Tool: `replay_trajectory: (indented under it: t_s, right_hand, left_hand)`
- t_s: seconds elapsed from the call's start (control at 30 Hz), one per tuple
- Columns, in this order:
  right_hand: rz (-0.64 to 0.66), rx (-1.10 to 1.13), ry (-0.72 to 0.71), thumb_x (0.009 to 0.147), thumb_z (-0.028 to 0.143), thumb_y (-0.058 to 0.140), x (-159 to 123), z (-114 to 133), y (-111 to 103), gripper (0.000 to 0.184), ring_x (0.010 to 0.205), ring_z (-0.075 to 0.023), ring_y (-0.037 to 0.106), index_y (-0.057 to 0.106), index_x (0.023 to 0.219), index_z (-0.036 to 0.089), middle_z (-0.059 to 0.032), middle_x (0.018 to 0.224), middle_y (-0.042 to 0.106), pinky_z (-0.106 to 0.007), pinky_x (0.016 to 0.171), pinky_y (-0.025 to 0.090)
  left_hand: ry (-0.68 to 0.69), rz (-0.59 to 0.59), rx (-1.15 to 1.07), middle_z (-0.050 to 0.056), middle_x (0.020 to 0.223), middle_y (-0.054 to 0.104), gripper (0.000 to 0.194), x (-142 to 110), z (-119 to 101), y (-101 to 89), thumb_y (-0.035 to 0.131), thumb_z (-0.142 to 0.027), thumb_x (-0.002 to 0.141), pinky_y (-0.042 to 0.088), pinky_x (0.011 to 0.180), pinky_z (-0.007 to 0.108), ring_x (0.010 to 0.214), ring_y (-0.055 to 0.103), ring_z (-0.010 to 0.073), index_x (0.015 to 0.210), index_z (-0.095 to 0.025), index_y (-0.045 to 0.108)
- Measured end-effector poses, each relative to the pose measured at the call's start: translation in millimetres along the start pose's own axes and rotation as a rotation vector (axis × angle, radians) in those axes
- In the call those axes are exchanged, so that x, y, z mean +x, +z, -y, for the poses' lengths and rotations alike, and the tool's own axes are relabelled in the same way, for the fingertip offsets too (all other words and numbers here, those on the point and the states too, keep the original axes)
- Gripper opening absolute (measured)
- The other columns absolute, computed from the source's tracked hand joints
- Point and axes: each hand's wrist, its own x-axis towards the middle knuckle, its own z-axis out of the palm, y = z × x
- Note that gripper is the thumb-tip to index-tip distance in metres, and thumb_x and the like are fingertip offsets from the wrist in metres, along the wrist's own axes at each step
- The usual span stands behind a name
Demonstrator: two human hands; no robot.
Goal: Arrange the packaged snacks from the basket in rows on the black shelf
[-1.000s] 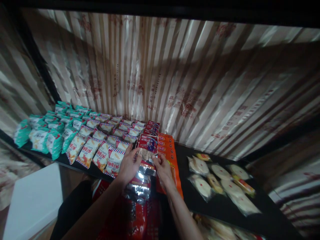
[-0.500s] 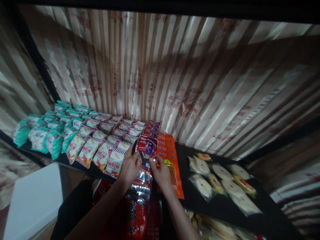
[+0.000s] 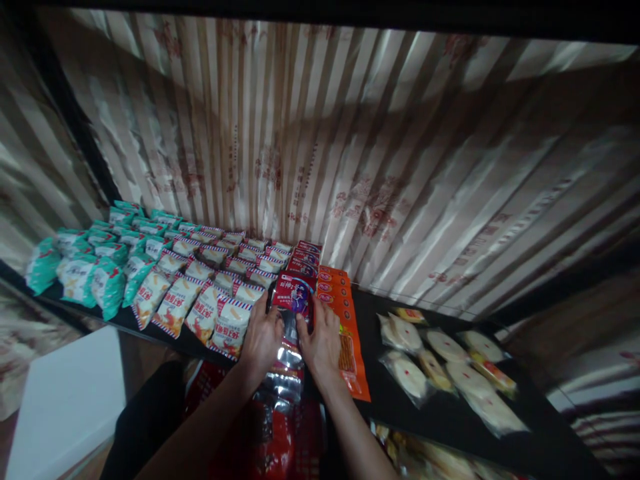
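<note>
A person's left hand [image 3: 263,337] and right hand [image 3: 323,340] are holding a dark red packet [image 3: 294,291] from both sides at a black shelf [image 3: 370,320]. White snack bags [image 3: 173,300] and teal bags [image 3: 83,277] are filling the left; orange packs [image 3: 356,367] and clear-wrapped pale rounds [image 3: 465,377] are lying rightward. A striped curtain [image 3: 300,120] is hanging behind.

A shelf [image 3: 373,327] crosses the lower half of the frame, before a curtain [image 3: 300,133]. On it, from far left rightward, lie rows of snack bags [image 3: 105,283], then a second block of bags [image 3: 177,300] left of centre, a column of packets [image 3: 303,267] at centre running back toward the curtain, pouches [image 3: 351,357] just right of that, and wrapped rounds [image 3: 467,375] at lower right. The left hand [image 3: 263,337] and right hand [image 3: 323,340] flank the front packet [image 3: 294,291]
</note>
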Motion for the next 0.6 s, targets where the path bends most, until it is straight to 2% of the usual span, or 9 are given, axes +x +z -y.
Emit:
replay_trajectory:
  t_s: [0.1, 0.2, 0.4, 0.6]
  right_hand:
    - [0.001, 0.002, -0.14, 0.089, 0.041, 0.039, 8.6, 2.7, 4.7, 0.049, 0.127, -0.029, 0.036, 0.046, 0.132, 0.018, -0.0125, 0.138, 0.044, -0.049, 0.101, 0.033]
    - [0.063, -0.014, -0.203, 0.091, 0.037, 0.038, 19.6, 4.0, 11.9, 0.046, 0.134, -0.0274, 0.026, 0.048, 0.131, 0.016, -0.0115, 0.138, 0.045, -0.048, 0.105, 0.029]
    - [0.121, -0.088, -0.178, 0.091, 0.039, 0.038, 33.4, 5.5, 24.0, 0.045, 0.136, -0.03, 0.022, 0.05, 0.131, 0.02, -0.0118, 0.14, 0.043, -0.052, 0.105, 0.028]
    - [0.085, -0.006, -0.183, 0.09, 0.038, 0.042, 32.1, 7.1, 29.4, 0.045, 0.139, -0.0315, 0.012, 0.053, 0.127, 0.017, -0.0126, 0.145, 0.033, -0.053, 0.106, 0.028]
  left_hand:
    - [0.009, 0.023, 0.032, 0.015, 0.133, 0.046, 0.031, 0.9, 0.1, 0.5, 0.04, -0.015, 0.084, 0.04, 0.103, 0.044, 0.127, 0.039, 0.028, 0.107, -0.011, 0.061]
    - [0.011, 0.033, 0.051, 0.017, 0.132, 0.047, 0.033, 1.7, -0.1, 2.2, 0.039, -0.015, 0.084, 0.04, 0.103, 0.044, 0.128, 0.038, 0.0288, 0.109, -0.009, 0.06]
    - [0.028, -0.006, 0.062, 0.016, 0.131, 0.049, 0.033, 1.0, 3.3, 7.6, 0.038, -0.014, 0.085, 0.04, 0.104, 0.043, 0.127, 0.04, 0.0275, 0.107, -0.01, 0.061]
    - [0.026, -0.05, 0.039, 0.014, 0.13, 0.049, 0.032, 0.0, 5.1, 11.0, 0.039, -0.013, 0.085, 0.04, 0.104, 0.041, 0.125, 0.042, 0.0256, 0.107, -0.012, 0.062]
